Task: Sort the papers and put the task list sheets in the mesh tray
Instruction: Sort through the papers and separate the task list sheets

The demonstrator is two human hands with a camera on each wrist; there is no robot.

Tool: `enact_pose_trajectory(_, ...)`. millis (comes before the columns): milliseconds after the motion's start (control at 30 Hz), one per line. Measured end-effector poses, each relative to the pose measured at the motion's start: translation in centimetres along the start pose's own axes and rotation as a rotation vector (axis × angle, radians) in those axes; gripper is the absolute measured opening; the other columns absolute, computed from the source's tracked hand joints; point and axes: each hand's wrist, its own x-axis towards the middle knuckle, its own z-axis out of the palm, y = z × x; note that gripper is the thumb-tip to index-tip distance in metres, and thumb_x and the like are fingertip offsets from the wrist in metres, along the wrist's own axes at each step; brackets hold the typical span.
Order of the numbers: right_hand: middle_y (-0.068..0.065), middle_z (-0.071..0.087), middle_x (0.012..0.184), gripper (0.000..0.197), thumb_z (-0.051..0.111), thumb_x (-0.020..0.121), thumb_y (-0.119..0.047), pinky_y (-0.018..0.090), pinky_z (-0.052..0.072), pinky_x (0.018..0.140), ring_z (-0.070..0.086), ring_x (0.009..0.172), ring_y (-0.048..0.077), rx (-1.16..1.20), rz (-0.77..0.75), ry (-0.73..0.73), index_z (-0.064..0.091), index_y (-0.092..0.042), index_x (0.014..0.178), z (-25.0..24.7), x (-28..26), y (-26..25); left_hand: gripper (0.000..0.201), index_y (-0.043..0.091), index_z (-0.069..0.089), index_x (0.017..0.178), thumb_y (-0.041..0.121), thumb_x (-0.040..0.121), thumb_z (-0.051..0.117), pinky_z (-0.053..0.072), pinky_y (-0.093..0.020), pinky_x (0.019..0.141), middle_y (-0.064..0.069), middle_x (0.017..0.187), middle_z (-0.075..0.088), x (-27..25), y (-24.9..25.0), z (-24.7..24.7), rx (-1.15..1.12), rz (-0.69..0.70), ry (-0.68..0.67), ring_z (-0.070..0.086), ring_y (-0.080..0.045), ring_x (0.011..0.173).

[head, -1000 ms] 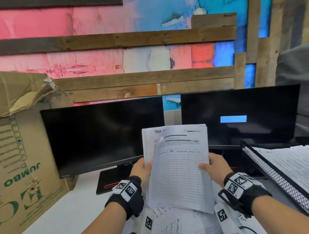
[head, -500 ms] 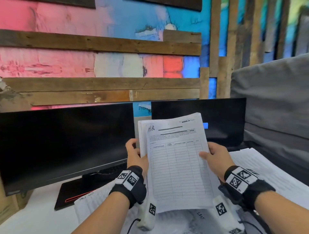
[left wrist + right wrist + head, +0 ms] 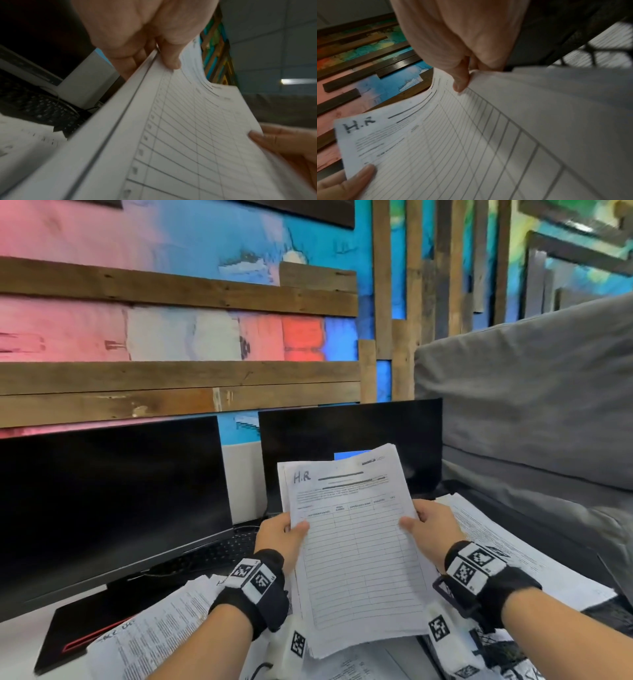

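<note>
I hold a stack of papers (image 3: 356,546) upright in front of me, above the desk. Its front sheet is a ruled table form with "H.R" handwritten at the top left (image 3: 358,125). My left hand (image 3: 284,534) grips the stack's left edge, thumb on the front (image 3: 169,58). My right hand (image 3: 426,525) pinches the right edge, thumb on the front (image 3: 460,81). The black mesh tray (image 3: 589,51) lies just right of my right hand and holds printed sheets (image 3: 507,546).
Two dark monitors (image 3: 113,501) stand behind the stack, with a black keyboard (image 3: 219,553) under them. Loose printed papers (image 3: 154,631) lie on the desk at lower left. A grey cushion (image 3: 534,412) rises at the right.
The head view has swung right, away from the cardboard box. Both hands carried the stack along, and the "H.R" sheet now lies squared on its front.
</note>
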Motion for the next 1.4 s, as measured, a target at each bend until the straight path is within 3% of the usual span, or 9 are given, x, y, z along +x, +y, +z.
enact_pose_trajectory(233, -0.01, 0.07, 0.098, 0.019, 0.065, 0.088, -0.009, 0.023, 0.052, 0.08, 0.065, 0.09, 0.004, 0.076, -0.038, -0.157, 0.066, -0.026, 0.097, 0.6, -0.6, -1.3, 0.016, 0.006, 0.07, 0.103, 0.01, 0.09, 0.061, 0.049, -0.027, 0.075, -0.005, 0.095, 0.069, 0.0, -0.6, -2.5, -0.186, -0.096, 0.207, 0.065, -0.018, 0.082)
enact_pose_trajectory(400, -0.008, 0.068, 0.112, 0.029, 0.065, 0.089, -0.014, 0.014, 0.048, 0.072, 0.063, 0.1, 0.006, 0.034, -0.034, -0.311, 0.06, -0.019, 0.118, 1.0, -1.2, -1.6, 0.015, 0.008, 0.068, 0.1, 0.011, 0.093, 0.056, 0.052, -0.037, 0.087, -0.008, 0.101, 0.07, 0.3, -1.4, -3.0, -0.211, -0.103, 0.228, 0.066, -0.024, 0.091)
enact_pose_trajectory(533, -0.008, 0.066, 0.118, 0.035, 0.064, 0.09, -0.015, 0.024, 0.051, 0.084, 0.062, 0.106, 0.011, 0.011, -0.003, -0.353, 0.056, -0.021, 0.123, 0.9, -1.4, -1.6, 0.015, 0.015, 0.064, 0.085, 0.013, 0.095, 0.053, 0.052, -0.035, 0.084, -0.006, 0.097, 0.068, 0.6, -1.8, -2.8, -0.207, -0.143, 0.212, 0.065, -0.024, 0.09)
enact_pose_trajectory(667, -0.006, 0.067, 0.116, 0.026, 0.062, 0.09, -0.012, 0.039, 0.051, 0.096, 0.064, 0.106, 0.015, -0.005, 0.003, -0.377, 0.055, -0.028, 0.11, 0.6, -1.4, -1.7, 0.015, 0.01, 0.064, 0.092, 0.013, 0.096, 0.05, 0.051, -0.037, 0.086, -0.009, 0.1, 0.068, 0.6, -1.9, -2.7, -0.201, -0.173, 0.221, 0.064, -0.027, 0.093)
enact_pose_trajectory(800, -0.006, 0.068, 0.109, 0.02, 0.06, 0.092, -0.01, 0.025, 0.053, 0.082, 0.065, 0.097, 0.008, -0.002, -0.042, -0.327, 0.057, -0.025, 0.105, 0.0, -1.6, -2.1, 0.023, 0.001, 0.064, 0.108, 0.015, 0.097, 0.05, 0.049, -0.033, 0.085, -0.012, 0.108, 0.067, 0.9, -2.3, -2.7, -0.133, -0.191, 0.236, 0.063, -0.03, 0.099)
enact_pose_trajectory(1000, -0.004, 0.073, 0.097, 0.019, 0.064, 0.088, -0.008, 0.042, 0.054, 0.091, 0.069, 0.093, 0.015, 0.01, -0.012, -0.28, 0.062, -0.025, 0.095, -0.9, -1.6, -2.1, 0.025, 0.0, 0.062, 0.111, 0.017, 0.098, 0.049, 0.049, -0.039, 0.091, -0.013, 0.109, 0.066, 0.9, -2.0, -2.5, -0.103, -0.202, 0.203, 0.062, -0.032, 0.103)
enact_pose_trajectory(1167, 0.004, 0.074, 0.093, 0.012, 0.065, 0.088, -0.008, 0.038, 0.057, 0.08, 0.071, 0.085, 0.02, 0.035, 0.047, -0.281, 0.066, -0.015, 0.098, -2.1, -2.0, -2.6, 0.023, 0.002, 0.065, 0.103, 0.019, 0.096, 0.052, 0.05, -0.045, 0.092, -0.014, 0.105, 0.068, 0.9, -2.1, -3.0, -0.121, -0.198, 0.223, 0.064, -0.031, 0.097)
enact_pose_trajectory(1300, -0.005, 0.071, 0.09, 0.013, 0.068, 0.086, -0.009, 0.02, 0.049, 0.067, 0.066, 0.08, 0.008, -0.099, -0.025, -0.198, 0.065, -0.02, 0.094, -2.6, -2.1, -2.8, 0.024, -0.003, 0.065, 0.096, 0.019, 0.094, 0.055, 0.051, -0.046, 0.09, -0.018, 0.1, 0.068, 1.1, -2.9, -4.4, -0.083, -0.217, 0.299, 0.064, -0.035, 0.093)
enact_pose_trajectory(1400, -0.003, 0.067, 0.088, 0.012, 0.066, 0.088, -0.009, 0.027, 0.052, 0.068, 0.066, 0.08, 0.013, -0.144, -0.045, -0.07, 0.062, -0.018, 0.095, -3.1, -1.7, -3.3, 0.022, -0.001, 0.064, 0.088, 0.016, 0.095, 0.053, 0.05, -0.039, 0.084, -0.016, 0.091, 0.065, 1.0, -3.4, -5.6, -0.007, -0.243, 0.285, 0.063, -0.033, 0.089)
